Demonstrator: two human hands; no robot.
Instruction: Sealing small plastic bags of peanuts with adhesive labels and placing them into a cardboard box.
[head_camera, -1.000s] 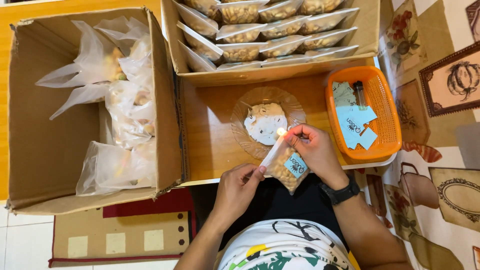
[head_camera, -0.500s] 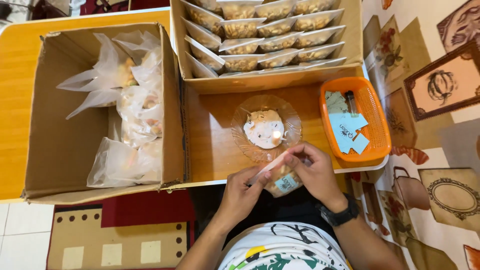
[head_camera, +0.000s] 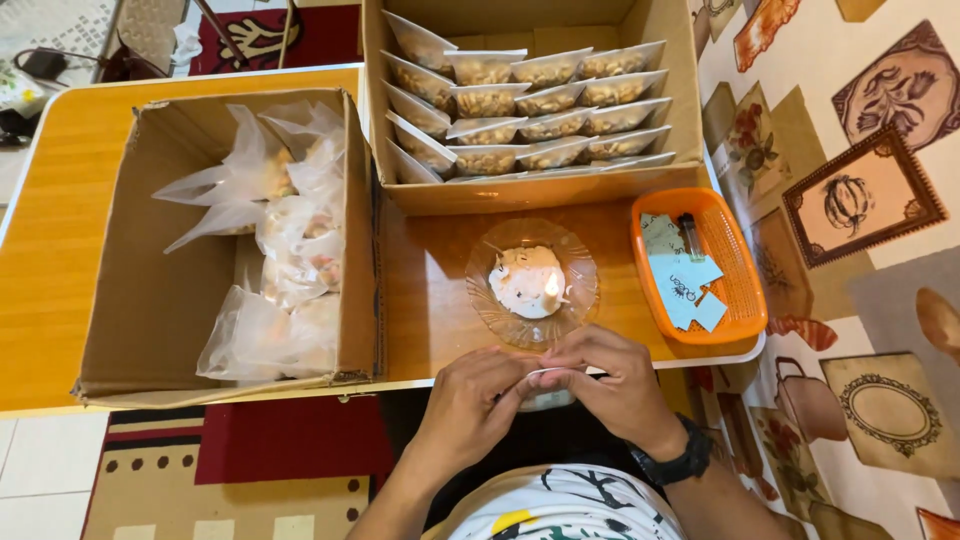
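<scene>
My left hand (head_camera: 472, 405) and my right hand (head_camera: 612, 385) meet at the near edge of the low wooden table (head_camera: 440, 300). Together they pinch the top edge of a small clear plastic bag (head_camera: 545, 392), which hangs mostly hidden beneath my fingers. Just beyond my hands stands a clear glass dish (head_camera: 532, 283) holding a stubby white candle with a small flame (head_camera: 550, 287). A black watch sits on my right wrist.
A cardboard box (head_camera: 160, 300) at the left holds several loose clear bags. A second box (head_camera: 530, 100) at the back holds rows of sealed snack packets. An orange basket (head_camera: 740, 290) at the right contains blue paper labels and a lighter. Patterned mat lies to the right.
My hands drew the bag back from the flame toward my body and lowered it to the table's edge; both now close over its top. The camera view shifted.
</scene>
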